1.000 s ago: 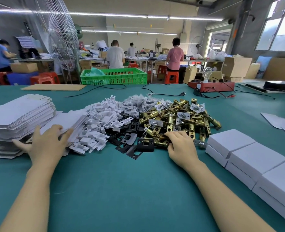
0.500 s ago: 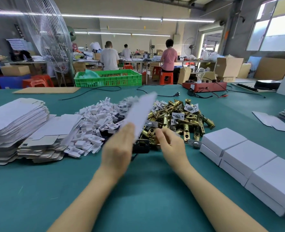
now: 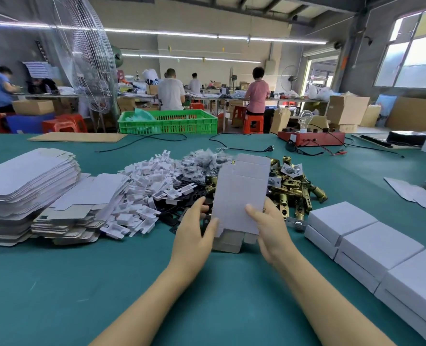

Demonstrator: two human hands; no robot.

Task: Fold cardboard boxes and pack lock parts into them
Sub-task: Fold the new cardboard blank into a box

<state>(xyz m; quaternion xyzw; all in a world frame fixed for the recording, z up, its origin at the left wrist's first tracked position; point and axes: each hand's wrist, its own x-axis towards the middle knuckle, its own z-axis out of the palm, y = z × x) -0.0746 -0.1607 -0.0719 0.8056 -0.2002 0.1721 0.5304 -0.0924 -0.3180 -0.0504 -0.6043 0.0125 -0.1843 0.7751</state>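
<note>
A flat white cardboard box blank (image 3: pixel 241 193) stands upright above the green table (image 3: pixel 82 283), in front of me. My left hand (image 3: pixel 194 236) grips its lower left edge and my right hand (image 3: pixel 271 231) grips its lower right edge, thumbs on the near face. Behind the blank lie brass lock latches (image 3: pixel 296 191), black plates (image 3: pixel 172 216) and white plastic inserts (image 3: pixel 147 193). Stacks of flat blanks (image 3: pixel 29 178) sit at the left. Several folded white boxes (image 3: pixel 371 243) line the right.
A red tester box with a bulb (image 3: pixel 311 138), black cables (image 3: pixel 244 148) and a green crate (image 3: pixel 169 122) lie along the far edge. More flat blanks (image 3: pixel 411 193) rest at the far right. People work at benches beyond the table.
My left hand lifted one blank off the left stack and carried it to the middle. My right hand left the latch pile and took hold of the blank's right edge.
</note>
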